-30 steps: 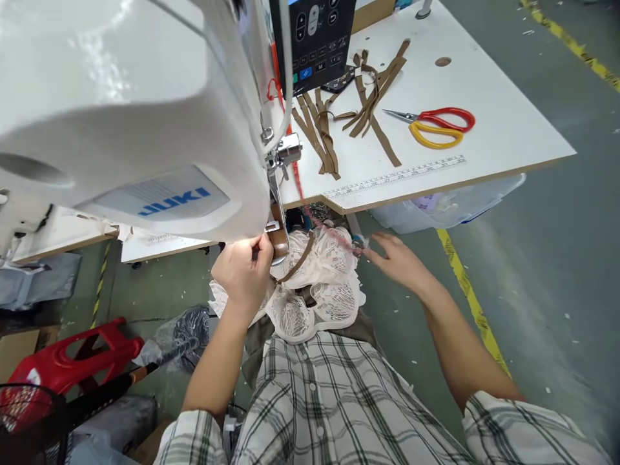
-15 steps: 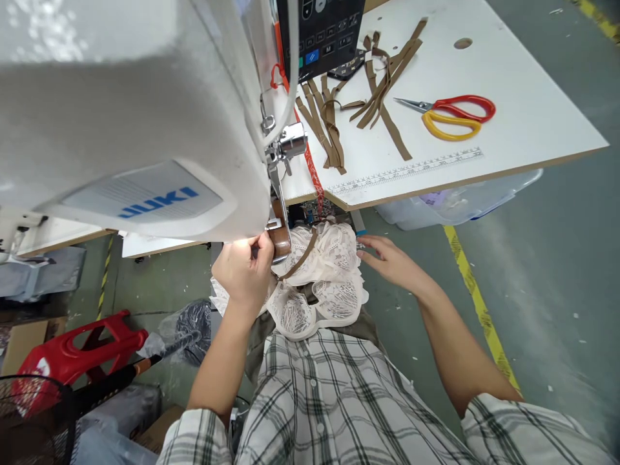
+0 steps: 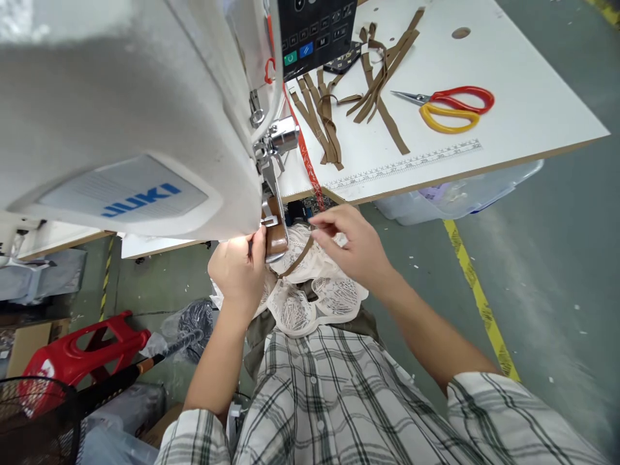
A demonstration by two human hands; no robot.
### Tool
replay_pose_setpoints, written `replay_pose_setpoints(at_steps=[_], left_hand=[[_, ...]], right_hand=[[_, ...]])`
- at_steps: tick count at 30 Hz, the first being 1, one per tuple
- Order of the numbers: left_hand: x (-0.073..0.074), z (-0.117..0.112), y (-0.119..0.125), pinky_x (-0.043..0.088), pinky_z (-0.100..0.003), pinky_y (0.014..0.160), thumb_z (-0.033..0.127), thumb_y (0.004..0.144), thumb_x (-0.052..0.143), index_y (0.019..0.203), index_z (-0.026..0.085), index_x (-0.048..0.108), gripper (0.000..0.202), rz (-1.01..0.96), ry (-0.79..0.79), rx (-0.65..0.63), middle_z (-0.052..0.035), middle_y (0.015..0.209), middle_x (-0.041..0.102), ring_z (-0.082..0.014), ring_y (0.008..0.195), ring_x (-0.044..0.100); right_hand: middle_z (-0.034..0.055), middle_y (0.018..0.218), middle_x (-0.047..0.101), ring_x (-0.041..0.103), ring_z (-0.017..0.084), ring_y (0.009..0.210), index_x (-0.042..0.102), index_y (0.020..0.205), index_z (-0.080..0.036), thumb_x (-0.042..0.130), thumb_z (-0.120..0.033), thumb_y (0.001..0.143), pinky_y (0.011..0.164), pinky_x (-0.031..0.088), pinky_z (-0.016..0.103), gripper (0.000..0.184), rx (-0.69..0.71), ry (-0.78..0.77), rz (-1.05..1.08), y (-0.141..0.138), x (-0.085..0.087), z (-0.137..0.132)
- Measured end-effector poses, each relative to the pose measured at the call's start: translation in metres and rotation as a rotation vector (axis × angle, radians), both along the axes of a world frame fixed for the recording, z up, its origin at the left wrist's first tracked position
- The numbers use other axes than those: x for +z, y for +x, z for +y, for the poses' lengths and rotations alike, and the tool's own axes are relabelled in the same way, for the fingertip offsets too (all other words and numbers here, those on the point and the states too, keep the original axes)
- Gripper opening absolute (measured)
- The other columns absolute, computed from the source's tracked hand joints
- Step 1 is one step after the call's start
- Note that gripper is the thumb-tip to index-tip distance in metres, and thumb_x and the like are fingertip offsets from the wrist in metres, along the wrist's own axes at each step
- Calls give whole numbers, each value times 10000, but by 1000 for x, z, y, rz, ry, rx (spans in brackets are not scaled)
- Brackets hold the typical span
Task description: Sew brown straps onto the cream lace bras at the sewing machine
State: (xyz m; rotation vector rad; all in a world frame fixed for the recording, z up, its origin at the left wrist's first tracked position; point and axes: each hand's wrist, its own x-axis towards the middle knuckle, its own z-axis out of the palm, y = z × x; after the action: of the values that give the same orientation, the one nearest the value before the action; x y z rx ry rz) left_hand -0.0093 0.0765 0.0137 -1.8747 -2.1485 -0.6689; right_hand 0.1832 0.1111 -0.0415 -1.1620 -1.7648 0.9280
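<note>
A cream lace bra (image 3: 336, 298) lies over my lap and up under the sewing machine (image 3: 121, 135). A narrow brown strap (image 3: 296, 261) crosses its lace. My left hand (image 3: 237, 268) is closed beside the machine's brown sewing bed (image 3: 276, 239), thumb and finger pinched close to the metal arm. What sits in that pinch is hidden by the hand and the machine head. Over the upper part of the bra hovers my right hand (image 3: 356, 248), thumb and forefinger apart near the strap's upper end, with nothing visible between them.
On the white table (image 3: 508, 84) lie brown strap pieces (image 3: 382, 84), scissors (image 3: 450, 108) with red and yellow handles, and a printed ruler (image 3: 407, 169). A control panel (image 3: 317, 32) stands behind the machine. Below are a plastic bin (image 3: 450, 190) and a red stool (image 3: 87, 355).
My right hand has come leftward from the bra's right edge to over its upper part, near the strap. My left hand stays pinched by the machine. The view has shifted slightly.
</note>
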Motion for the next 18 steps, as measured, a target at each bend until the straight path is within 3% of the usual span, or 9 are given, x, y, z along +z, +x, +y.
replay_pose_setpoints(at_steps=[2, 5, 13, 18], left_hand=[[2, 1, -2, 226, -286, 556, 431, 955, 542, 808, 210, 758, 342, 21, 2, -7, 8, 516, 542, -143, 541, 448], [4, 1, -5, 218, -289, 549, 442, 953, 542, 813, 209, 767, 353, 61, 22, -35, 4, 504, 542, -148, 526, 438], [18, 0, -5, 177, -307, 515, 369, 934, 562, 726, 219, 713, 298, 92, -77, -112, -3, 495, 526, -166, 485, 424], [26, -2, -2, 183, -304, 485, 241, 934, 526, 738, 209, 664, 242, 177, -123, -176, -10, 518, 542, -165, 462, 436]], right_hand=[[70, 1034, 606, 585, 193, 937, 630, 1188, -250, 475, -288, 971, 846, 502, 343, 270, 92, 164, -15, -20, 23, 6], [84, 1044, 577, 561, 196, 955, 636, 1185, -234, 419, -220, 980, 823, 481, 327, 300, 204, 289, -115, -42, 40, 16], [67, 987, 568, 564, 169, 851, 679, 870, -189, 495, -101, 851, 713, 426, 292, 204, 207, 237, -171, -51, 55, 27], [65, 977, 568, 563, 173, 832, 660, 797, -188, 526, -208, 911, 647, 387, 287, 176, 201, 246, -255, -54, 63, 28]])
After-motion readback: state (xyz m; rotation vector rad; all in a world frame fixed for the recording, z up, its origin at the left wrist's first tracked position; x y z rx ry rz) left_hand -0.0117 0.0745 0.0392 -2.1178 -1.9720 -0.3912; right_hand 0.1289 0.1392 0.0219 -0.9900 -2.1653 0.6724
